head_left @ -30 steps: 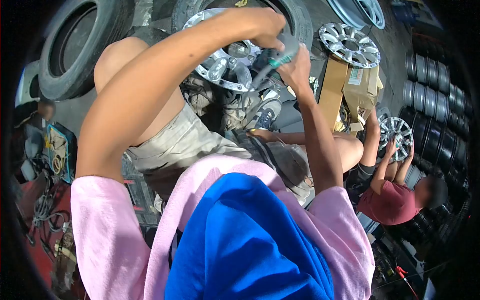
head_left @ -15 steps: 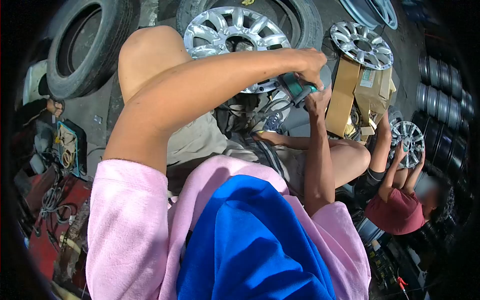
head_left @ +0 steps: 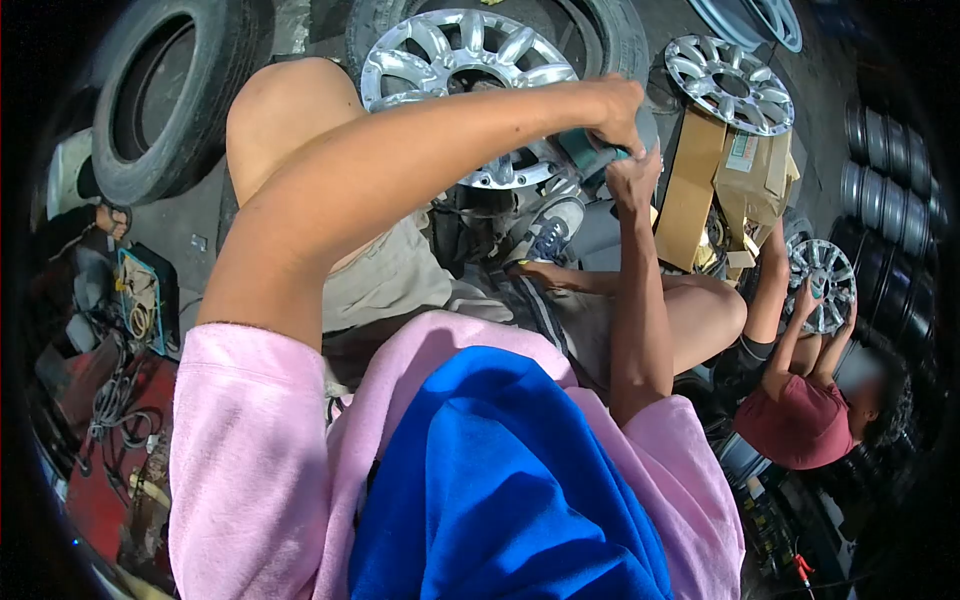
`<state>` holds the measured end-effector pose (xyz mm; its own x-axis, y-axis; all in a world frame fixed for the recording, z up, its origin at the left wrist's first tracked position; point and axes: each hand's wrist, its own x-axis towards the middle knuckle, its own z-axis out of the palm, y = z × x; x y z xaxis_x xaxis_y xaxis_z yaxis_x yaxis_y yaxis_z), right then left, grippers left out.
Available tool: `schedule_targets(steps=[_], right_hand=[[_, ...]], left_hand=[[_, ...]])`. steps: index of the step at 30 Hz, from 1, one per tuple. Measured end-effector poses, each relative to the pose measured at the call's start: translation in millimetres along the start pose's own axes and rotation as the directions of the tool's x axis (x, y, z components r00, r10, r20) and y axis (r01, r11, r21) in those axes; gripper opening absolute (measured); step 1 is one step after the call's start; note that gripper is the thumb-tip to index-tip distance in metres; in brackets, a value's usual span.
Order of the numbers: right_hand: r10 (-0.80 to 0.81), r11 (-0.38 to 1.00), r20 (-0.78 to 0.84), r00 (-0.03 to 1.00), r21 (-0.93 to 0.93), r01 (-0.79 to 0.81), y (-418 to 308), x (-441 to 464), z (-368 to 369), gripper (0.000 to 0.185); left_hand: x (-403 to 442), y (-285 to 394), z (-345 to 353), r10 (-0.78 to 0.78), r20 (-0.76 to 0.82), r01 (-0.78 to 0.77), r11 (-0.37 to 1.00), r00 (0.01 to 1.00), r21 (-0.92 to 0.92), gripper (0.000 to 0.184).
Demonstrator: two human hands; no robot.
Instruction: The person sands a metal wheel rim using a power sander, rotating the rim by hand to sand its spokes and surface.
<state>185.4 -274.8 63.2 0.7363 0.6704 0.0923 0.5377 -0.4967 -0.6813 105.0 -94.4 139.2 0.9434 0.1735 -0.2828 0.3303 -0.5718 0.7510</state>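
My left hand (head_left: pixel 616 112) reaches across from the left, its fingers closed on a teal angle grinder (head_left: pixel 578 147). Below it, my right hand (head_left: pixel 634 180) is also closed on the grinder; its fingers are partly hidden. A round grey disc (head_left: pixel 649 130) shows just right of my hands. The grinder is at the right side of a silver multi-spoke wheel rim (head_left: pixel 518 172), which lies by a tyre (head_left: pixel 625 45) in front of my knees. Whether the disc touches the rim is hidden by my left arm and hands.
Another silver rim (head_left: pixel 690 75) rests on cardboard boxes (head_left: pixel 690 190). At right, a co-worker in a maroon shirt (head_left: pixel 800 425) holds a smaller rim (head_left: pixel 820 275). Stacked dark rims (head_left: pixel 885 205) stand behind. A tyre (head_left: pixel 165 165) and tangled cables (head_left: pixel 110 405) are at left.
Both my hands have moved slightly upward with the grinder, and the grinder has turned a little. More of the shoe below shows. The co-worker still holds the smaller rim.
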Motion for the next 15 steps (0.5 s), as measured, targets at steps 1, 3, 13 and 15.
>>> schedule_targets(steps=[1, 3, 13, 15], right_hand=[[0.030, 0.999, 0.037, 0.999, 0.011, -0.030, 4, -4, -6, 0.057], [0.098, 0.988, 0.040, 0.994, 0.119, -0.103, 67, -11, 3, 0.058], [0.101, 0.993, -0.149, 0.984, -0.052, -0.110, 5, -1, 13, 0.059], [0.122, 0.993, -0.092, 0.988, 0.014, -0.121, -24, -1, 8, 0.058]], left_hand=[[0, 2, 6, 0.052, -0.019, -0.052, 0.999, 0.998, -0.008, 0.093], [3, 12, 14, 0.052, 0.018, -0.052, 0.999, 0.998, -0.016, 0.092], [7, 5, -3, 0.056, 0.041, -0.057, 0.997, 0.998, 0.044, 0.090], [4, 5, -10, 0.021, 0.072, -0.028, 0.995, 0.997, 0.095, 0.089]])
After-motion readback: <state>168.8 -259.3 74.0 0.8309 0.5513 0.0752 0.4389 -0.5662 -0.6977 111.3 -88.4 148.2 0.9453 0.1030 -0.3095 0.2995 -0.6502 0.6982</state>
